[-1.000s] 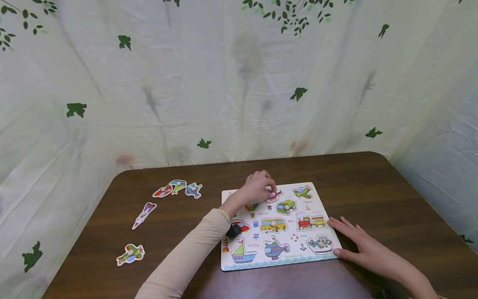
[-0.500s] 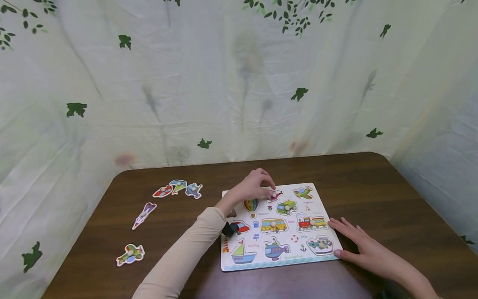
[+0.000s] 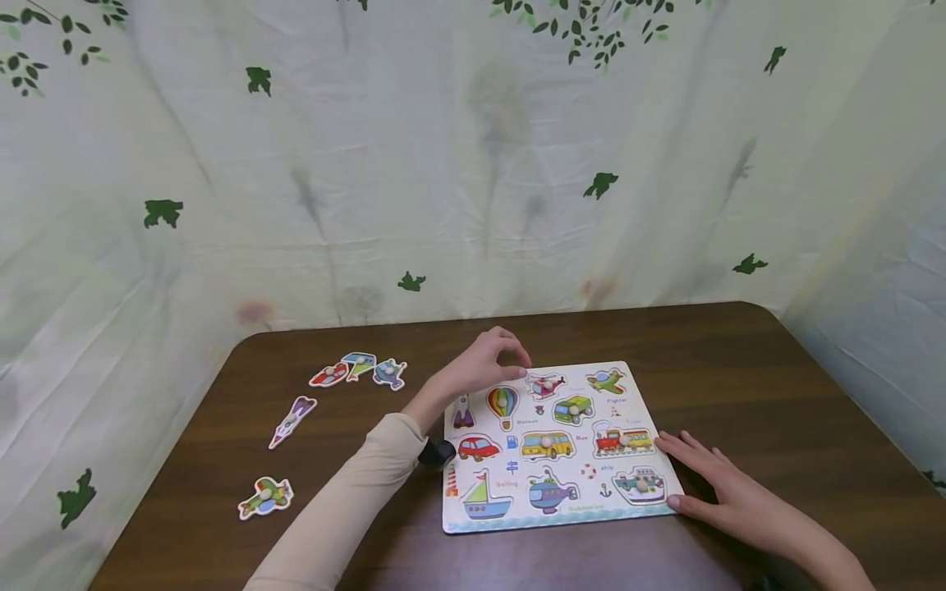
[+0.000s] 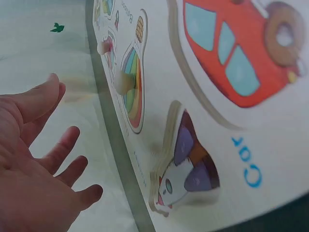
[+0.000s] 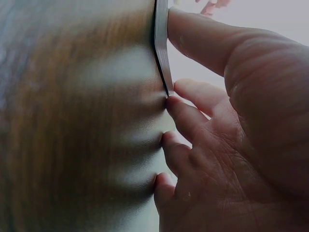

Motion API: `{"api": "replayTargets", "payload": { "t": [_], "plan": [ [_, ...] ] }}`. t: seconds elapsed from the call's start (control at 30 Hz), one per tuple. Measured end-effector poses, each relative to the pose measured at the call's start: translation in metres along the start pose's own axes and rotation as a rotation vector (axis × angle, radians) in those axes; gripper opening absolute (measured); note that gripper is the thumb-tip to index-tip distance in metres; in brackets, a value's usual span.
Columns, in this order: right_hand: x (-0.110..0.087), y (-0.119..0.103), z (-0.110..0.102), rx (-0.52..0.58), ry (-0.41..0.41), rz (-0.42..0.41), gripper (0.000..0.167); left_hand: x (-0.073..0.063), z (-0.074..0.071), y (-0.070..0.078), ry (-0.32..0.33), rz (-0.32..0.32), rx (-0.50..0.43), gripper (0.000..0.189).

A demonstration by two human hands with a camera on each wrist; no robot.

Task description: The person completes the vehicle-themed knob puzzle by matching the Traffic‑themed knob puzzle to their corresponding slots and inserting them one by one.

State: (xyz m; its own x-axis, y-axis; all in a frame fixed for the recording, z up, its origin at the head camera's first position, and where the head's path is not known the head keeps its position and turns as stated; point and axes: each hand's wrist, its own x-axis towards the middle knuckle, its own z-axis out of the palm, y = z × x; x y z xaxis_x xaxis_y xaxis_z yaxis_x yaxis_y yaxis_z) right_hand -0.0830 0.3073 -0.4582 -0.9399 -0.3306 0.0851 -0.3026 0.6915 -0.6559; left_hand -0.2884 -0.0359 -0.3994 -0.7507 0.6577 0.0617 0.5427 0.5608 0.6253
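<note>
A white wooden knob puzzle board [image 3: 628, 406] with vehicle pictures lies on the table. Over its far left edge my left hand [image 3: 484, 361] hovers, holding nothing, with the thumb nearest the helicopter piece [image 3: 545, 386]. In the left wrist view, the left hand [image 4: 38, 154] has its fingers loosely spread, apart from the board. The hot-air balloon piece [image 4: 133, 92] has a knob, and the rocket recess [image 4: 190, 166] shows its printed picture. At the board's right edge is my right hand [image 3: 727, 492]. Its thumb [image 5: 203, 41] touches the board; the other fingers reach along the edge to the tabletop.
Loose puzzle pieces lie on the left: a purple rocket [image 3: 293, 422], a green-and-red plane [image 3: 266, 497], a red piece [image 3: 328, 375], a blue-and-green piece [image 3: 360, 365] and a blue piece [image 3: 389, 373]. A leaf-patterned curtain [image 3: 473, 205] hangs behind the brown table [image 3: 665, 328].
My left hand has let go of the helicopter piece, which stays in the board, and has moved left and up from it. The right hand stays at the board's edge. The head view has shifted slightly.
</note>
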Motion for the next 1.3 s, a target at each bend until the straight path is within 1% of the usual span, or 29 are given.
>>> {"api": "replayTargets", "payload": {
  "t": [0.13,0.33,0.47,0.6,0.67,0.73,0.9,1.0,1.17,1.3],
  "plan": [
    [-0.002,0.000,0.000,0.014,-0.006,0.027,0.070,-0.007,-0.004,-0.003,0.017,-0.002,-0.010,0.010],
    [-0.003,0.000,-0.001,-0.018,0.008,0.007,0.070,-0.019,-0.012,-0.006,0.057,-0.003,-0.015,0.010],
    [-0.004,0.000,-0.001,0.012,0.000,0.024,0.070,-0.031,-0.019,-0.008,0.070,0.000,-0.013,0.011],
    [-0.005,0.001,0.000,0.044,-0.006,0.053,0.070,-0.043,-0.027,-0.011,0.084,-0.012,-0.022,0.011],
    [-0.005,0.001,0.000,0.042,-0.007,0.055,0.070,-0.050,-0.031,-0.014,0.096,-0.017,-0.028,0.011],
    [-0.005,0.001,0.000,0.035,-0.006,0.044,0.070,-0.056,-0.034,-0.016,0.106,-0.019,-0.030,0.011],
    [-0.005,0.000,0.000,-0.006,0.011,-0.018,0.070,-0.072,-0.043,-0.021,0.125,-0.028,-0.024,0.011],
    [-0.004,-0.001,0.000,-0.013,0.014,-0.030,0.069,-0.082,-0.048,-0.023,0.138,-0.015,-0.011,0.011],
    [-0.003,-0.002,0.000,-0.020,0.011,-0.030,0.069,-0.102,-0.057,-0.032,0.155,0.039,0.029,0.010],
    [-0.001,-0.002,-0.001,-0.020,0.013,-0.031,0.069,-0.119,-0.064,-0.041,0.176,0.052,0.043,0.009]
  ]
}}
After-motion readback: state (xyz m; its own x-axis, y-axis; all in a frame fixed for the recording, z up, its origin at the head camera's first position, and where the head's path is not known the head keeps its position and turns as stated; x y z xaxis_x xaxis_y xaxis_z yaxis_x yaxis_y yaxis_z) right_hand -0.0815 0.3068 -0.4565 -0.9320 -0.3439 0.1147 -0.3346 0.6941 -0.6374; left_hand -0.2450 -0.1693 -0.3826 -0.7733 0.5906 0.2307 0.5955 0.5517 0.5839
